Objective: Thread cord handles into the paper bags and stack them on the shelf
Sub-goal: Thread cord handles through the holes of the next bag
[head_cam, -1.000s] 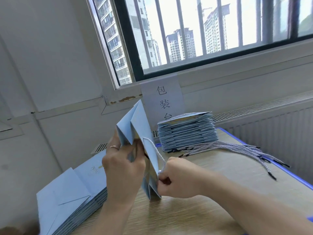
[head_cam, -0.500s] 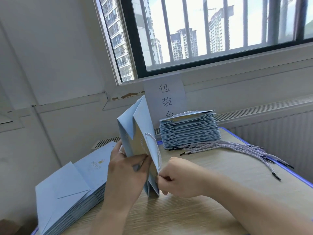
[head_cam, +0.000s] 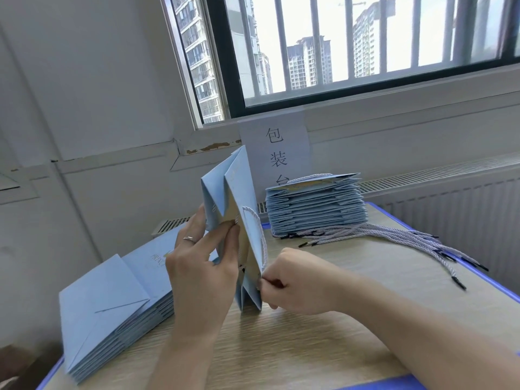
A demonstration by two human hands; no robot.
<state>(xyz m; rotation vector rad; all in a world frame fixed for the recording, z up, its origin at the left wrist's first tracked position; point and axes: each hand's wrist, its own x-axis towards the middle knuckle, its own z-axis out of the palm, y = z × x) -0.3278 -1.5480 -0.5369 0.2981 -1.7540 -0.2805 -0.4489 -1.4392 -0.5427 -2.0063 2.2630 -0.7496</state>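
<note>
The paper bag (head_cam: 242,192) stood upright on the bench (head_cam: 309,347) between both hands. Fingers of the left hand (head_cam: 197,266) gripped its left panel; those of the right hand (head_cam: 295,280) pinched the cord (head_cam: 260,229) low on its right face.

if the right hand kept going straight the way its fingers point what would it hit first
The upright light blue paper bag: the right hand pinches the white cord handle right against its edge. Behind the bag, probably the left hand; depth unclear.
</note>
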